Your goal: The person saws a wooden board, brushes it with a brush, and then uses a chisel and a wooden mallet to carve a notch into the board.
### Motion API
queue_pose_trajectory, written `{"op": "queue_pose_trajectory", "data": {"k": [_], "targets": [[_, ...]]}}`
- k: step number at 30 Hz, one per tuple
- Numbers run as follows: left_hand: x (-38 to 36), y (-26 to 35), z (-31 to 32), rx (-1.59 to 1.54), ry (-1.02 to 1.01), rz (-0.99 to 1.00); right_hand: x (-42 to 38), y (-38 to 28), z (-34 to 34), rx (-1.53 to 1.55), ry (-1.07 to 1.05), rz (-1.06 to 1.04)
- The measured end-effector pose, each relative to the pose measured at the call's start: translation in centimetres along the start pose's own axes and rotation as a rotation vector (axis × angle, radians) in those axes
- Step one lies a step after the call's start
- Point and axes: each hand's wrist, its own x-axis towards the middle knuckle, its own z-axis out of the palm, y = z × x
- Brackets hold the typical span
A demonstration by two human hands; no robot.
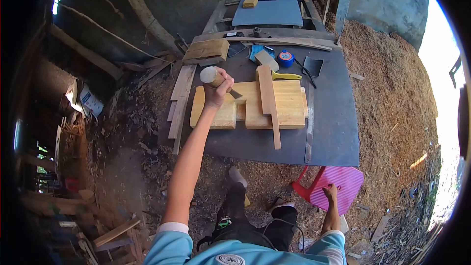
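My left hand (219, 88) is closed around the wooden handle of a chisel (236, 94). The blade points down toward the notch in a thick yellowish board (218, 114) on the dark table. A narrow wooden piece with a longer strip (267, 93) lies across the board's right part. Down at the right, below the table edge, my right hand (332, 194) grips a pink striped plastic stool (346, 181) at its seat; the stool is tilted. Its fingertips are partly hidden at the seat's centre.
Behind the board lie a yellow-handled tool (287, 76), a blue tape measure (285, 58) and a wood block (206, 49). A metal ruler (309, 125) lies along the right. Wood strips (181, 98) rest at the left. Farther back stands a grey-topped surface (267, 12). Sawdust (382, 93) covers the ground.
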Motion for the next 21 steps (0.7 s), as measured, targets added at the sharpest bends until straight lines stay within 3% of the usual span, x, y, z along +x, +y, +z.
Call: {"op": "queue_pose_trajectory", "data": {"k": [2, 4, 6, 8, 10, 12, 14, 15, 17, 18, 19, 21], "targets": [[0.3, 0.6, 0.1, -0.004, -0.024, -0.061, -0.1, 0.4, 0.9, -0.073, 0.032, -0.145], [0.6, 0.5, 0.2, 0.005, -0.041, -0.05, -4.9, -8.4, -4.0, 0.043, -0.195, -0.307], [1.2, 0.2, 0.1, 0.032, -0.053, -0.028, -8.4, -15.8, -6.3, 0.339, -0.271, -0.48], [1.6, 0.7, -0.3, -0.024, -0.027, -0.074, -11.5, -24.5, -10.8, 0.369, -0.202, -0.693], [1.5, 0.5, -1.1, -0.108, -0.025, -0.124, -12.2, -31.5, -14.1, 0.362, 0.001, -0.817], [1.7, -0.4, -1.6, -0.149, -0.042, -0.132, -11.7, -37.4, -15.8, 0.458, 0.158, -0.756], [1.9, -2.3, -1.9, -0.105, -0.126, -0.136, -9.6, -41.0, -15.6, 0.536, 0.157, -0.643], [2.2, -2.7, -1.8, -0.036, -0.172, -0.1, -7.9, -41.7, -15.0, 0.512, 0.08, -0.642], [2.3, -1.1, -0.7, -0.07, -0.214, -0.038, -3.5, -41.7, -13.2, 0.212, 0.198, -0.762], [2.5, 0.0, -0.5, -0.039, -0.231, 0.083, -2.4, -42.3, -13.2, 0.217, 0.101, -0.702], [3.0, -2.2, -0.1, 0.03, -0.251, 0.098, -0.4, -41.6, -12.5, 0.22, 0.094, -0.656], [3.0, 0.3, 0.2, -0.018, -0.191, 0.149, -0.4, -42.9, -14.0, 0.159, -0.085, -0.609]]}}
